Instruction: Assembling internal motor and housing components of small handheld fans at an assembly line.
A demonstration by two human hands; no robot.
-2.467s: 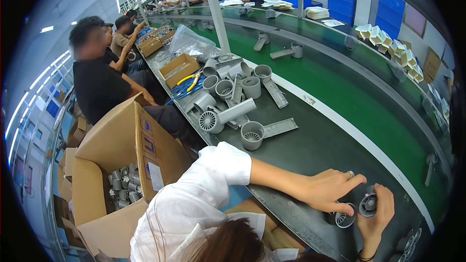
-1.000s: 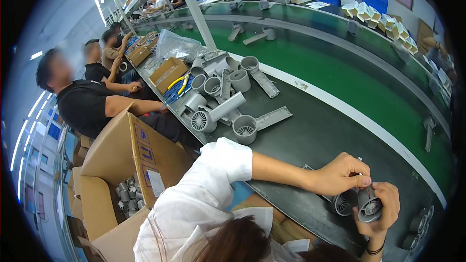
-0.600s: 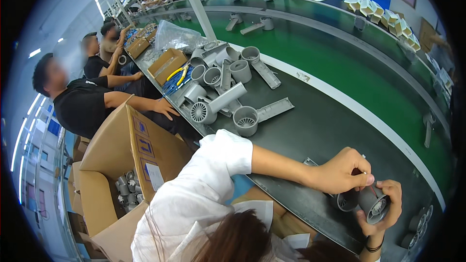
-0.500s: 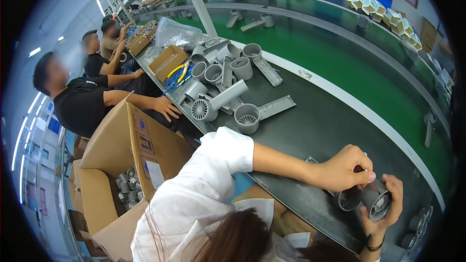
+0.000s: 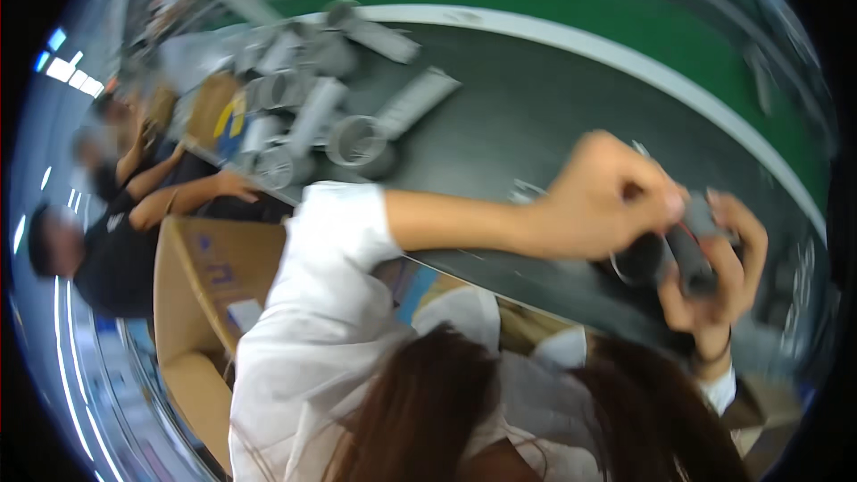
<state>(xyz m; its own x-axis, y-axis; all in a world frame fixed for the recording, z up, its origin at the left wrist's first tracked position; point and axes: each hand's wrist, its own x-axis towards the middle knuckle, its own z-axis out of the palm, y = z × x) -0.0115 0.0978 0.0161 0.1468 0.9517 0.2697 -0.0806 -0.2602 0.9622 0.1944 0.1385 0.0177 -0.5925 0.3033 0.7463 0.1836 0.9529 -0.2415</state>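
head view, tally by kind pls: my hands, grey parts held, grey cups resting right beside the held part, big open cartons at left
Hands (left hand, right hand): 2
Held grey part: 1
Grey cup beside it: 1
Big open carton: 1
Total: 5
The heaped grey parts are too blurred to count.

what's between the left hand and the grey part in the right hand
In the head view, a thin red strand, probably a wire, runs from the left hand toward the grey part in the right hand; blur hides its ends.
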